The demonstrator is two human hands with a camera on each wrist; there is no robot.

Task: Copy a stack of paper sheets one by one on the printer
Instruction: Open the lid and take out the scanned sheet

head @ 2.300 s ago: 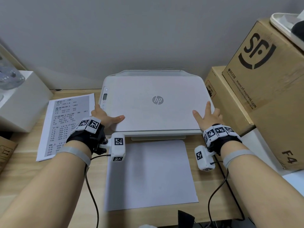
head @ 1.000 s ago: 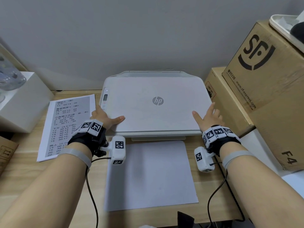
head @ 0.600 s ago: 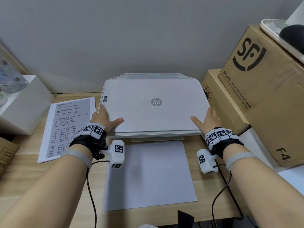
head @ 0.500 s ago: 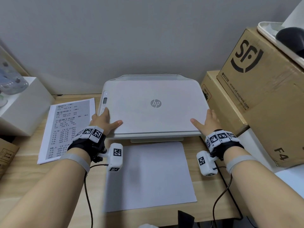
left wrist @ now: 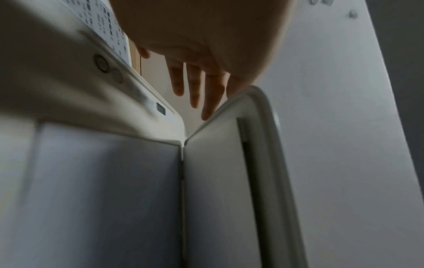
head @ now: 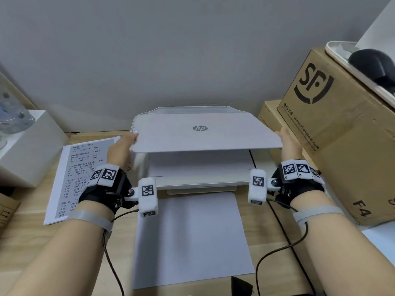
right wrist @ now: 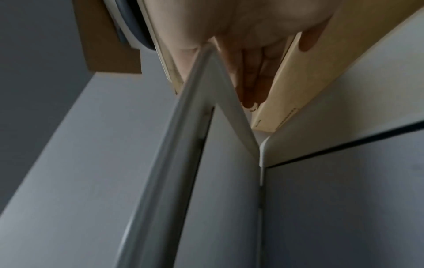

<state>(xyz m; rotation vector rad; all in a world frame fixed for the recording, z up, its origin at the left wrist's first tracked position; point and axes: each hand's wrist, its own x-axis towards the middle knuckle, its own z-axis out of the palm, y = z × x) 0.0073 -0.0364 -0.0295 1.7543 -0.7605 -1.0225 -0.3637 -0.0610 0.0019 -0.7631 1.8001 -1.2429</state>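
The white HP printer [head: 198,183] stands at the back of the wooden desk. Its lid [head: 201,133] is lifted at the front, hinged at the back, and a pale scanner bed [head: 198,165] shows under it. My left hand [head: 123,151] holds the lid's front left corner, thumb on top and straight fingers [left wrist: 195,81] below the edge. At the front right corner my right hand [head: 288,144] holds the lid the same way, its fingers [right wrist: 252,76] under it. A printed stack [head: 81,176] lies left of the printer. One blank sheet [head: 192,236] lies in front.
Two cardboard boxes [head: 342,135] are stacked close against the printer's right side, with a tray [head: 333,50] and a dark object on top. A white box [head: 27,150] stands at the left. The grey wall is right behind the lid. Cables trail from both wrists.
The lid was flat with both hands resting on its front corners. Now both hands have taken hold of the corners and raised the front edge, showing the bed beneath.
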